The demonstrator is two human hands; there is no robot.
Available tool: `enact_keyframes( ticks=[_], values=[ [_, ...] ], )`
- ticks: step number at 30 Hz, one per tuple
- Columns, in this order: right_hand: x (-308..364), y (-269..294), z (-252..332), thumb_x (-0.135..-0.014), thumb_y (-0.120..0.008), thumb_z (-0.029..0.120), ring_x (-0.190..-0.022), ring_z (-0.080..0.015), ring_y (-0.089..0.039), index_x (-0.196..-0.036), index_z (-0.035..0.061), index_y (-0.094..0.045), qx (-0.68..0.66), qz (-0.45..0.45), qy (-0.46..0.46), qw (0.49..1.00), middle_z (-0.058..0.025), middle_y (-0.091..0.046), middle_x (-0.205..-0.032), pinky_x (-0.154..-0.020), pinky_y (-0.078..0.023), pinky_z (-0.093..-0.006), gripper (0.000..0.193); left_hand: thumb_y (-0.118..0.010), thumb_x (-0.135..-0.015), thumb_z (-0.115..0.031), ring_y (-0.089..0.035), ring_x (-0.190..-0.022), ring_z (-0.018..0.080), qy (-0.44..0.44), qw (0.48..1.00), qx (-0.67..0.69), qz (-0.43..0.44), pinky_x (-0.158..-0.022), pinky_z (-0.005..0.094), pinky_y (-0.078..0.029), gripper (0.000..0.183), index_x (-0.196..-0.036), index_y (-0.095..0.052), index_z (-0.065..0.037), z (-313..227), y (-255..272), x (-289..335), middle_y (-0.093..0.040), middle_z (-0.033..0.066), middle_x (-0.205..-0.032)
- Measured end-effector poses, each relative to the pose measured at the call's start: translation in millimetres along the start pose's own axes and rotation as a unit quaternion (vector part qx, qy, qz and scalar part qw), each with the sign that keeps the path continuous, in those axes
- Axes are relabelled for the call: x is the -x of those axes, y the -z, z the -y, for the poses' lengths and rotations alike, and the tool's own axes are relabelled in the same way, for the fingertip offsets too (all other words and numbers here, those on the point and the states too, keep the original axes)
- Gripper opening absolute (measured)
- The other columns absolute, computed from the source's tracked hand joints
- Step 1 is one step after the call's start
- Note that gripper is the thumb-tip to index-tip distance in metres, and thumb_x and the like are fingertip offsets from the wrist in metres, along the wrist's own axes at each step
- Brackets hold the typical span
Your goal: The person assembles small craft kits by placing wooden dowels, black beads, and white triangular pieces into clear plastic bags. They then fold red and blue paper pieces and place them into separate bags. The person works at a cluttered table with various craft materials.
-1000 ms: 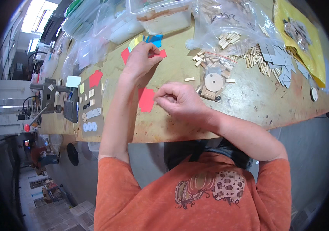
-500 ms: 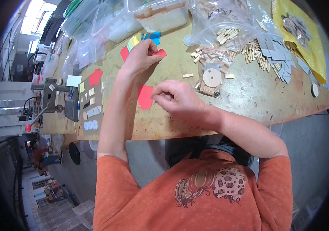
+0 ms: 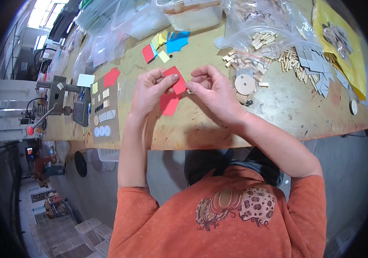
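Apparently light, thin red card [image 3: 179, 87], upper middle of frame, pinched in left hand [image 3: 150, 89], thumb on top; right hand [image 3: 213, 90] at its right edge, cannot tell whether gripping. Likely stiffish, easily creased; best held by edges.

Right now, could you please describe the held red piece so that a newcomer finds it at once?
At the large worktable, look left of the round wooden disc. There, the left hand pinches the held red piece, with the right hand close to its right edge. Unlike the lower red piece, which lies on the worktable, this one is gripped.
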State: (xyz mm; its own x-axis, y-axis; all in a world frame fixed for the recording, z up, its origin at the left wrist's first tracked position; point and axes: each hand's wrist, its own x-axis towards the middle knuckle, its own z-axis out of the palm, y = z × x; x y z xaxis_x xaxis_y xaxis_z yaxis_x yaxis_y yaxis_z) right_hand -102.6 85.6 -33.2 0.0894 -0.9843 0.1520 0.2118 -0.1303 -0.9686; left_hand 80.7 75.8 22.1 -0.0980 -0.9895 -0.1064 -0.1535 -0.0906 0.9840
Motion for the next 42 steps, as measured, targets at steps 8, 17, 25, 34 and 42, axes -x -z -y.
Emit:
enact_keyframes(
  ticks=[8,17,25,34,42],
  values=[
    [-5,18,12,-0.1,-0.065,0.021,-0.065,-0.0086,-0.064,-0.102,0.0051,-0.063,-0.339,0.242,-0.313,0.854,-0.0043,-0.069,-0.083,-0.054,-0.05,-0.0217,0.016,-0.071,-0.095,-0.011,-0.061,-0.067,0.0079,0.074,0.938,0.325,0.099,-0.055,0.0217,-0.049,0.017,-0.106,-0.063,-0.002,-3,3,31,-0.066,0.0034,-0.084],
    [-5,18,7,-0.103,-0.06,0.018,-0.072,-0.0088,-0.065,-0.099,0.0064,-0.061,-0.408,0.337,-0.332,0.781,-0.0055,-0.069,-0.089,-0.061,-0.054,-0.0213,0.012,-0.069,-0.096,-0.008,-0.068,-0.072,0.0138,0.053,0.904,0.409,0.112,-0.062,0.0242,-0.057,0.017,-0.11,-0.063,-0.002,16,-2,36,-0.069,0.0078,-0.092],
    [-5,18,4,-0.103,-0.06,0.017,-0.074,-0.0086,-0.066,-0.101,0.0066,-0.062,-0.412,0.339,-0.335,0.777,-0.0044,-0.069,-0.091,-0.064,-0.055,-0.022,0.011,-0.063,-0.098,-0.006,-0.07,-0.074,0.0168,0.06,0.902,0.416,0.098,-0.066,0.0261,-0.06,0.017,-0.114,-0.065,0.0,24,-1,37,-0.071,0.0103,-0.095],
    [-2,14,14,-0.102,-0.062,0.022,-0.074,-0.0085,-0.067,-0.108,0.0049,-0.063,-0.316,0.296,-0.291,0.853,-0.0047,-0.071,-0.094,-0.062,-0.055,-0.0218,0.018,-0.065,-0.096,-0.005,-0.066,-0.068,0.0121,0.033,0.93,0.361,0.055,-0.06,0.0233,-0.055,0.007,-0.103,-0.067,-0.004,20,-4,39,-0.069,0.0062,-0.082],
    [2,14,16,-0.102,-0.062,0.026,-0.062,-0.0126,-0.07,-0.116,-0.0005,-0.063,-0.217,0.266,-0.226,0.912,-0.0099,-0.072,-0.096,-0.047,-0.053,-0.0205,0.03,-0.066,-0.094,-0.004,-0.057,-0.061,0.0071,-0.001,0.965,0.26,0.01,-0.052,0.0207,-0.046,0.005,-0.099,-0.066,-0.006,15,-6,49,-0.064,0.002,-0.075]
  ],
)
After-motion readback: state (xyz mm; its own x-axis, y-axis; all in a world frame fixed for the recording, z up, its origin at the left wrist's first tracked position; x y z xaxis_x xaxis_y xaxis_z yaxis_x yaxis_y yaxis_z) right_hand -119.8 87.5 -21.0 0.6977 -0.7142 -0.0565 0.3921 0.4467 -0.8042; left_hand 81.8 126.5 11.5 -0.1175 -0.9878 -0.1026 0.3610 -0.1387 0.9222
